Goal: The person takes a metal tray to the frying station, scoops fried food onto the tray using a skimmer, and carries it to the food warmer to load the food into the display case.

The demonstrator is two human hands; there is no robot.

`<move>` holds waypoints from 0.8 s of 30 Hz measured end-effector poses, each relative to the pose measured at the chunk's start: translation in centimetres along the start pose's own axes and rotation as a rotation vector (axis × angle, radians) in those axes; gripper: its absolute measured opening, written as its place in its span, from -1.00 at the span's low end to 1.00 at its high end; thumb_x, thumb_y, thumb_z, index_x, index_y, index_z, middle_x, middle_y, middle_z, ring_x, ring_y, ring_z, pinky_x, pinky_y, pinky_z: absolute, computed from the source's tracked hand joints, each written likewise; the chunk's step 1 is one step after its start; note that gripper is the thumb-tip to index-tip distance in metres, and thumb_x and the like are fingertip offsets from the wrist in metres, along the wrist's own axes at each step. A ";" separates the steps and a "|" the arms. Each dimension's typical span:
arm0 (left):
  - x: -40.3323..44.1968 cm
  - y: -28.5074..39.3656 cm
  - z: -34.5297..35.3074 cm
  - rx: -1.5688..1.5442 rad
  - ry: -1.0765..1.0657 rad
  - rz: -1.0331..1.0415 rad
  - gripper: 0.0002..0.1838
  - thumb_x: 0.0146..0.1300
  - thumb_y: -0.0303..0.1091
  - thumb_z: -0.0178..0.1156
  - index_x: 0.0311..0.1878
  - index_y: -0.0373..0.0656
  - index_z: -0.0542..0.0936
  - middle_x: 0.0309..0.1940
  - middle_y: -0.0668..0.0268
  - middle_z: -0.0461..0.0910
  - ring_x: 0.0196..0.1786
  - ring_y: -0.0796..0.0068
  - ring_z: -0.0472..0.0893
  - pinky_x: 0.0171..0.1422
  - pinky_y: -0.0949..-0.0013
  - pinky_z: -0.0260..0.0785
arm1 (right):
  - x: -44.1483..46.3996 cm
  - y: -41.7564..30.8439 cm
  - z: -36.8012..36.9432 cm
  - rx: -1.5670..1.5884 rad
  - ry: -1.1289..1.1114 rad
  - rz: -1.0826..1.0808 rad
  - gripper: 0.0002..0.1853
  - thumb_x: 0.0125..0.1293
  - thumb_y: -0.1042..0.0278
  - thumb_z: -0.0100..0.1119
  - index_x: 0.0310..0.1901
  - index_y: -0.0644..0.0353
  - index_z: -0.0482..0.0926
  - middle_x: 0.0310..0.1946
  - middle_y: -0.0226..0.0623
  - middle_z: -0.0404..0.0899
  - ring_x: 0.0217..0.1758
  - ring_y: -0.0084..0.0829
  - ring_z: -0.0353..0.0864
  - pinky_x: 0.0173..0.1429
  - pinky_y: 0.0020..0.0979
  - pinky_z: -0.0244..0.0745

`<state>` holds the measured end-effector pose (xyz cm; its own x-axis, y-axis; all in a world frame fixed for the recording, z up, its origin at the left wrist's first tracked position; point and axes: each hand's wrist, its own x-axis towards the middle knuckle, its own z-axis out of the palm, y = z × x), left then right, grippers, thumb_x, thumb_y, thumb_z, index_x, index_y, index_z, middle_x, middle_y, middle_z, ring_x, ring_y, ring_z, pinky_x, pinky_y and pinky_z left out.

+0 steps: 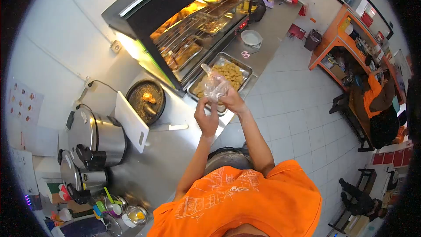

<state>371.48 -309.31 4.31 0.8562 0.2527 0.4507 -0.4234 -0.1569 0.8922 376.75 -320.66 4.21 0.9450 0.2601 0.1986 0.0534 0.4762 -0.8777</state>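
A clear plastic bag [215, 88] is held up in front of me, over the near edge of a metal tray [248, 71]. My left hand [206, 117] pinches the bag's lower end with thumb and fingers. On the bag's other side, my right hand [232, 99] has its fingers closed around it. Small yellow-brown food pieces [231, 73] fill the tray beneath. Whatever the bag contains, if anything, I cannot make out through the crinkled plastic.
A lit glass food warmer [175, 35] stands behind the tray. Left are a stone mortar [139, 110], a white cutting board [131, 120], a knife [177, 127] and large metal pots [98, 134]. Scissors [245, 54] and a white plate [251, 38] lie right. A person in orange [373, 94] sits far right.
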 end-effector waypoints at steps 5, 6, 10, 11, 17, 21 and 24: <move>0.5 -0.5 8.2 0.127 -0.177 0.185 -0.89 0.10 -0.50 0.21 -0.31 -0.27 0.51 -0.39 0.22 0.56 -0.31 0.39 0.54 -0.14 0.40 0.36 | 0.1 -2.4 -6.9 -0.246 0.397 -0.094 -0.63 0.13 0.57 0.08 0.02 0.26 0.40 -0.09 -0.33 0.47 -0.03 -0.53 0.45 0.12 -0.50 0.31; 0.6 -0.2 10.2 0.131 -0.130 0.214 -0.89 0.09 -0.51 0.22 -0.31 -0.27 0.51 -0.40 0.23 0.56 -0.31 0.38 0.54 -0.15 0.40 0.36 | -0.1 -3.7 -8.1 -0.175 0.378 -0.043 -0.63 0.15 0.57 0.06 0.03 0.25 0.39 -0.08 -0.33 0.47 -0.03 -0.53 0.44 0.11 -0.51 0.31; 2.6 1.1 17.6 0.141 0.001 0.211 -0.91 0.03 -0.55 0.25 -0.38 -0.24 0.54 -0.43 0.27 0.54 -0.33 0.38 0.52 -0.20 0.40 0.33 | 0.4 -6.0 -14.0 0.173 0.302 0.047 -0.60 0.21 0.57 -0.01 0.12 0.24 0.32 -0.02 -0.32 0.44 0.03 -0.53 0.42 0.11 -0.51 0.33; 3.1 0.7 18.7 0.163 -0.042 0.229 -0.91 0.03 -0.56 0.26 -0.39 -0.24 0.54 -0.43 0.27 0.54 -0.34 0.38 0.52 -0.21 0.41 0.33 | 0.2 -5.5 -15.8 0.277 0.290 0.046 -0.58 0.23 0.57 -0.03 0.15 0.24 0.30 0.01 -0.31 0.43 0.05 -0.53 0.42 0.11 -0.51 0.33; 3.7 1.8 23.5 0.183 0.008 0.267 -0.90 0.00 -0.56 0.28 -0.40 -0.25 0.55 -0.46 0.23 0.54 -0.38 0.33 0.54 -0.27 0.40 0.34 | 1.1 -10.6 -18.9 0.177 0.197 -0.124 -0.46 0.18 0.64 0.05 0.23 0.29 0.21 0.10 -0.26 0.38 0.16 -0.48 0.38 0.19 -0.49 0.30; 4.2 1.4 25.3 0.219 0.032 0.238 -0.91 -0.01 -0.56 0.28 -0.41 -0.26 0.57 -0.46 0.19 0.56 -0.36 0.31 0.56 -0.25 0.40 0.36 | 3.0 -10.0 -20.5 0.171 0.324 -0.092 -0.46 0.14 0.67 0.08 0.19 0.29 0.23 0.10 -0.27 0.38 0.15 -0.48 0.39 0.18 -0.49 0.31; 5.8 0.5 25.7 0.199 0.016 0.260 -0.92 -0.02 -0.57 0.28 -0.41 -0.26 0.58 -0.45 0.17 0.58 -0.35 0.32 0.57 -0.21 0.41 0.38 | 4.8 -9.7 -21.0 0.181 0.335 -0.114 -0.49 0.13 0.68 0.07 0.15 0.27 0.26 0.07 -0.29 0.39 0.15 -0.48 0.39 0.17 -0.50 0.31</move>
<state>383.83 -332.45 6.68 0.7215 0.1944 0.6646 -0.5597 -0.4014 0.7250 387.55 -341.67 4.54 0.9909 -0.0768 0.1109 0.1344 0.6343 -0.7613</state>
